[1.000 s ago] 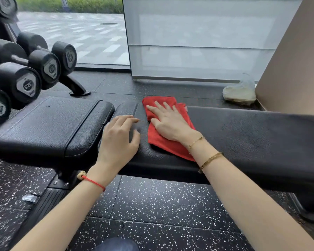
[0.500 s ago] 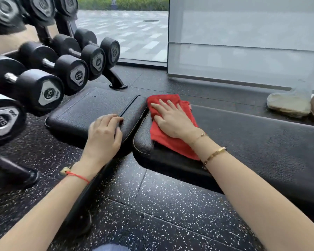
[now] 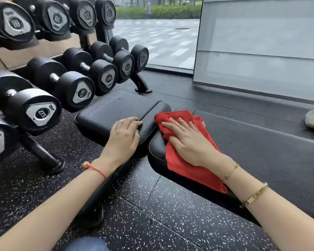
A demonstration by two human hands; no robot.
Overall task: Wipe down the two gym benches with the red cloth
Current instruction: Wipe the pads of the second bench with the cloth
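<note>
Right hand (image 3: 190, 142), fingers spread flat, presses the fuzzy red cloth (image 3: 187, 160) on the grainy black leather bench (image 3: 279, 160); left hand (image 3: 124, 136), fingers curled, rests on the seat pad (image 3: 112, 109).

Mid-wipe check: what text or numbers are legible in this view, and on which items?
"81": grey end plate of a black upper-rack dumbbell, apparently mirrored.
"02": neighbouring upper-rack dumbbell plate, likewise mirrored.
"275", mirrored and uncertain: lower-rack dumbbell plate.
Small brand lettering on the plates: too blurred to read.
Red cloth and black padded bench: no text visible.
</note>
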